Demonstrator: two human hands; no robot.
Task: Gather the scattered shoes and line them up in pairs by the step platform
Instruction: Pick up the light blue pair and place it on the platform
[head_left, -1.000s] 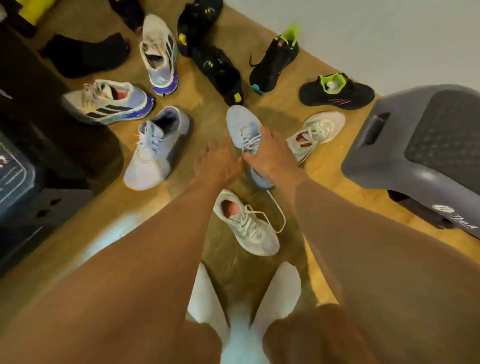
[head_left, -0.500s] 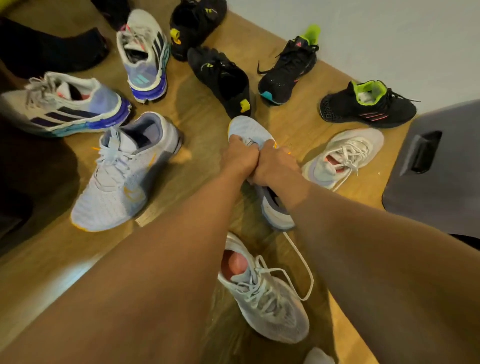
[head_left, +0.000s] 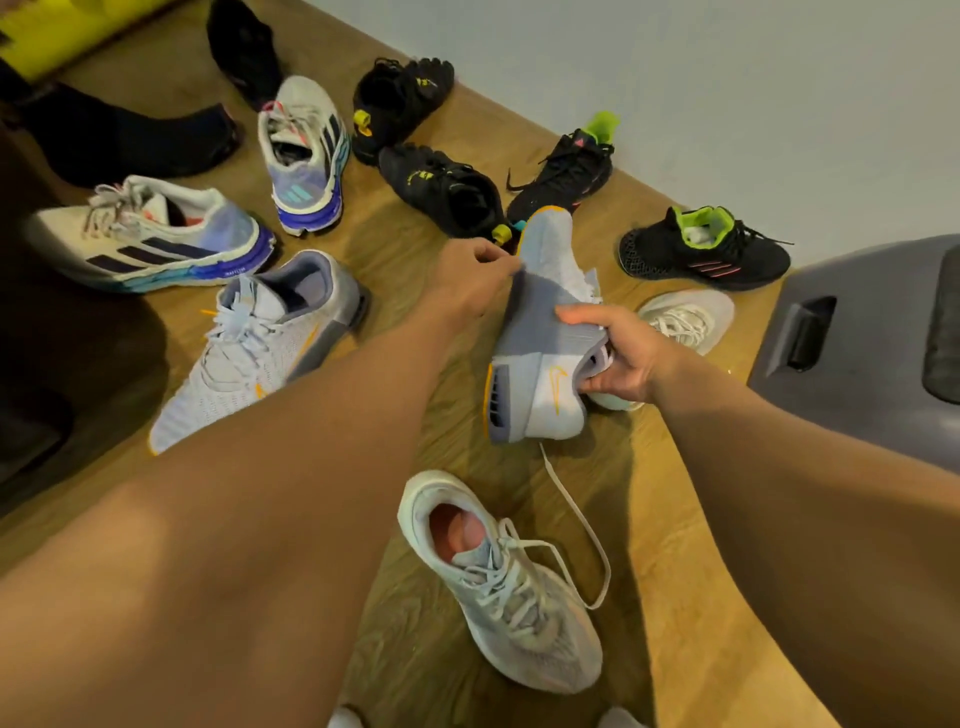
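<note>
You're holding one grey knit shoe (head_left: 545, 322) two-handed, near the moulded step platform (head_left: 857, 332).
Your left grip (head_left: 475, 280) is pinching its mesh side; your right grip (head_left: 623, 358) is curling round the padded collar. The shoe is leaning sideways over the wooden floor (head_left: 395, 239), ribbed heel block facing you.

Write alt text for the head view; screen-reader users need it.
Two bare hands hold a grey-and-white trainer with an orange logo, tipped on its side: the left hand pinches its upper, the right hand grips its collar. Its match lies left among scattered shoes on a wooden floor; a grey step platform stands right.
</note>
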